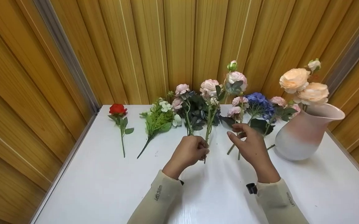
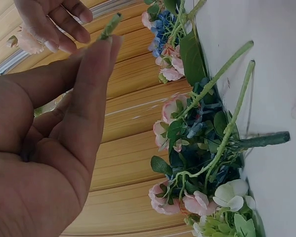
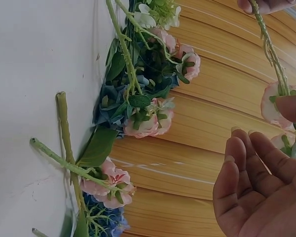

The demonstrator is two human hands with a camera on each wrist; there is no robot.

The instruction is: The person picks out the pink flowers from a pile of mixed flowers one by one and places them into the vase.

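My left hand pinches the lower stem of a pink flower spray whose pale pink bloom and green-tipped bud stand up against the back wall. In the left wrist view the cut stem end pokes out past the thumb and finger. To the right, my right hand has loosely bent fingers and grips nothing. In the right wrist view its fingertips are apart from the stem, with a pink bloom beyond the thumb.
A red rose and a green sprig with white flowers lie at the left of the white table. Further pink stems, dark foliage and a blue hydrangea lie along the back. A pink-and-white pitcher vase holds peach flowers at the right.
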